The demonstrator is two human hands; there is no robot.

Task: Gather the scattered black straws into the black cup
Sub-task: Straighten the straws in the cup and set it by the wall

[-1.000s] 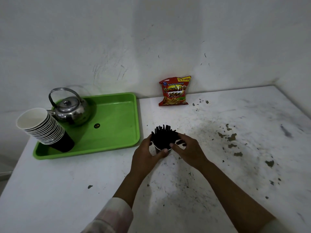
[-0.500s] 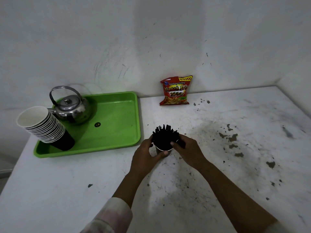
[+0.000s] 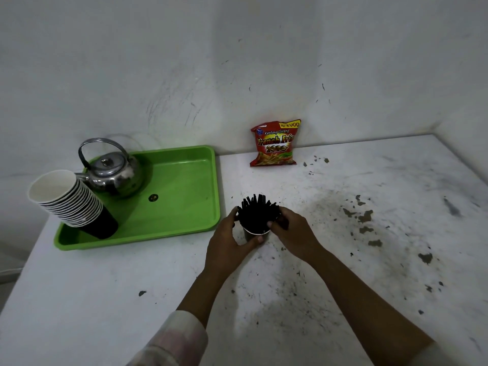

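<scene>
A black cup [image 3: 253, 234] with a white rim stands on the white table just right of the green tray. A thick bunch of black straws [image 3: 257, 213] sticks up out of it, fanned at the top. My left hand [image 3: 229, 240] wraps the cup's left side, thumb across its front. My right hand [image 3: 293, 233] presses against the bunch from the right, and its fingers close around the straws above the rim. The cup's lower part is mostly hidden by my hands.
A green tray [image 3: 184, 225] at the left holds a metal kettle [image 3: 113, 171] and a tilted stack of paper cups [image 3: 71, 202]. A red snack bag [image 3: 274, 143] leans on the wall behind. The table [image 3: 396, 207] is stained, with walls at the back and right.
Both hands stay on the cup and straws. The right fingers have closed in slightly on the bunch. The view has shifted a little.
</scene>
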